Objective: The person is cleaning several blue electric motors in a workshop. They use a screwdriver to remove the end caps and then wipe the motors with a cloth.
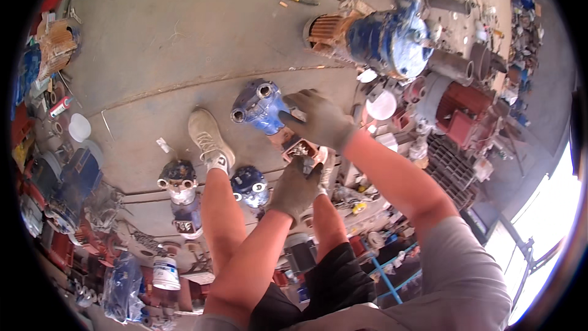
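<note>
A blue, worn metal casting (264, 110) with two round ports stands on the floor between my feet. Its rusty lower end carries a square, open-topped box (301, 149) with small pieces inside. My right hand (321, 119), gloved and slightly blurred, is closed against the casting's right side, thumb toward its face. At the box's near edge is my gloved left hand (294, 190), its fingers closed around a small dark piece whose kind I cannot make out. Two similar castings stand closer to me: a dark, rusty one (179, 184) and a dark blue one (250, 185).
A large blue motor (383, 34) with rusty fins lies at the far right. A screwdriver (300, 0) lies beyond my hands. Metal pipes, a rusty red motor (459, 107) and loose parts crowd the right; a white bucket (165, 273) stands among parts at lower left.
</note>
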`<action>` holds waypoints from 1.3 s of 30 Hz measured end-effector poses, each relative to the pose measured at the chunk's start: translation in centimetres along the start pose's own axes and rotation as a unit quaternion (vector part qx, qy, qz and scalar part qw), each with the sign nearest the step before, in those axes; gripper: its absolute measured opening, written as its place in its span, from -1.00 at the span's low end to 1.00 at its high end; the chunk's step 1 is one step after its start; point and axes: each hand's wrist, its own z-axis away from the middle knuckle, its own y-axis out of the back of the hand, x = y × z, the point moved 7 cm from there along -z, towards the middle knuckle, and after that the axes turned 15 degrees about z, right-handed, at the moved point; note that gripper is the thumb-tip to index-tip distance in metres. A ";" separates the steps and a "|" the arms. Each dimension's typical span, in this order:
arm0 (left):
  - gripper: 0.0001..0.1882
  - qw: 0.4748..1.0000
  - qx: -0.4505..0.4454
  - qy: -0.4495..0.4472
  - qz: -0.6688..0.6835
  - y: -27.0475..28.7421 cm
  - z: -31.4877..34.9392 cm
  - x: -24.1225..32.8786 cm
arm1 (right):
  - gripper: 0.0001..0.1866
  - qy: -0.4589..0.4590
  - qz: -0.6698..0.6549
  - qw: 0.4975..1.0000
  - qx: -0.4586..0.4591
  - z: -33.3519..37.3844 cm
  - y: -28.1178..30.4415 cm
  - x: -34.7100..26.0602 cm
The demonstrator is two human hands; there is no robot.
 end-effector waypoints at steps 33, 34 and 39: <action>-0.48 0.984 -0.071 -0.109 0.118 3.3 -2.8 8.5 | -0.37 0.163 0.543 0.784 -0.252 -11.9 22.5 7.9; -0.52 0.981 -0.066 -0.097 0.154 3.7 -2.7 9.2 | -0.36 0.172 0.545 0.781 -0.252 -11.8 22.3 8.2; -0.21 0.956 0.068 -0.138 0.250 2.8 -2.5 15.1 | -0.31 0.151 0.539 0.781 -0.277 -11.4 22.8 8.5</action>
